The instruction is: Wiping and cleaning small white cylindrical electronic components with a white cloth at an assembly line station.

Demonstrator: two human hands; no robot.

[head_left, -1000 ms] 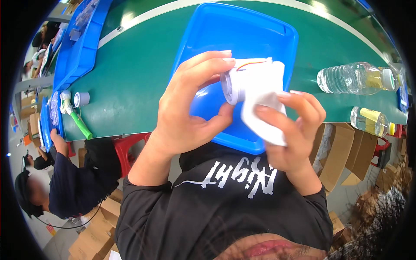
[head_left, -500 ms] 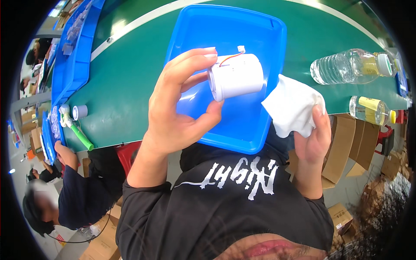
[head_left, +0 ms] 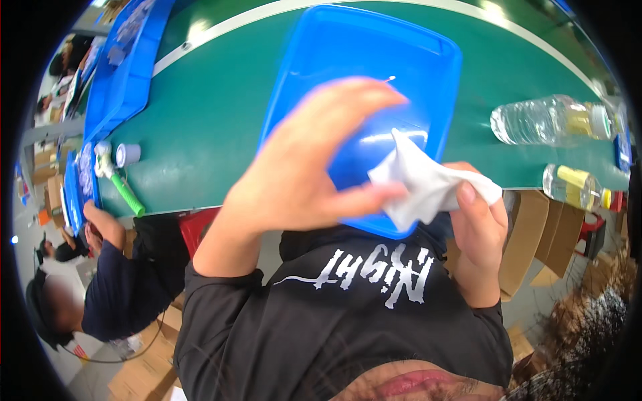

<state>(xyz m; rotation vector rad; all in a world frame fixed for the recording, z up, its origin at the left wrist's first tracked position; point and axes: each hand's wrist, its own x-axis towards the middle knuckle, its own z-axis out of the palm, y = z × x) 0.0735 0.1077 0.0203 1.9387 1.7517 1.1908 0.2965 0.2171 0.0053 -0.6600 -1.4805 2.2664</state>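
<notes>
My left hand [head_left: 314, 147] is smeared by motion over the blue tray [head_left: 445, 73]. Its thumb and fingers are spread wide, with only tray and cloth showing between them. A small pale tip [head_left: 390, 79] shows just beyond those fingers; what it belongs to is hidden. The white cylinder seen earlier is out of sight, and the hand covers part of the tray. Pinched in my right hand [head_left: 478, 220] is a crumpled white cloth [head_left: 428, 180], which hangs over the tray's near right side, close to my left thumb.
Two clear bottles, one large [head_left: 545, 120] and one small [head_left: 574, 186], lie on the green table [head_left: 200, 127] at right. At left are a white cup-like piece [head_left: 128, 154], a green-handled tool [head_left: 127, 194] and a blue bin [head_left: 124, 87]. Another person [head_left: 134, 287] sits at left.
The white cylinder with its wires has left the space between my left fingers, which have spread apart. My right hand has brought the cloth leftward, toward the left hand.
</notes>
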